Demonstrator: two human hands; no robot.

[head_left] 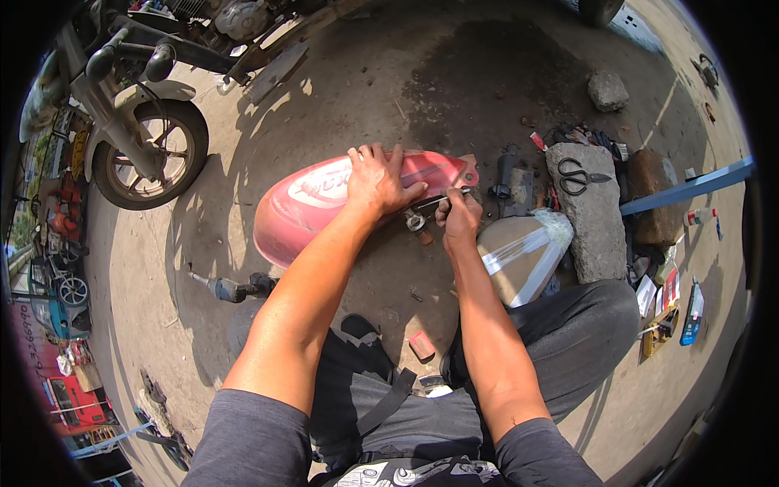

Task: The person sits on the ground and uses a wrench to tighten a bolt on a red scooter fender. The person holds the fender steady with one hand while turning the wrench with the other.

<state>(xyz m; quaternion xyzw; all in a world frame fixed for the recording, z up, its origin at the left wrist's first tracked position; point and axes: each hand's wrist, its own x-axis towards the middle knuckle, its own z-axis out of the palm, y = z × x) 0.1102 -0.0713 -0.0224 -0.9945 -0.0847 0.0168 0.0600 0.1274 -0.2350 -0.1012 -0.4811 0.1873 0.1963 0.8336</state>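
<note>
A red motorcycle fuel tank (296, 215) with a white marking lies on the ground in front of me. My left hand (377, 180) rests on its upper side, fingers spread and holding nothing. My right hand (459, 216) is closed round a thin metal tool, close to the tank's narrow end; the fingers hide most of it, and I cannot make out its exact kind. Between my hands, a small metal fitting with a rusty brown lower part (423, 236) shows at the tank's near edge.
Scissors with black handles (580, 177) lie on a concrete slab (596, 223) at the right. Beside my right forearm is a rounded panel with tape strips (507, 256). A power tool (231, 286) lies left, a red block (421, 346) near my legs. A motorcycle wheel (187, 154) stands far left.
</note>
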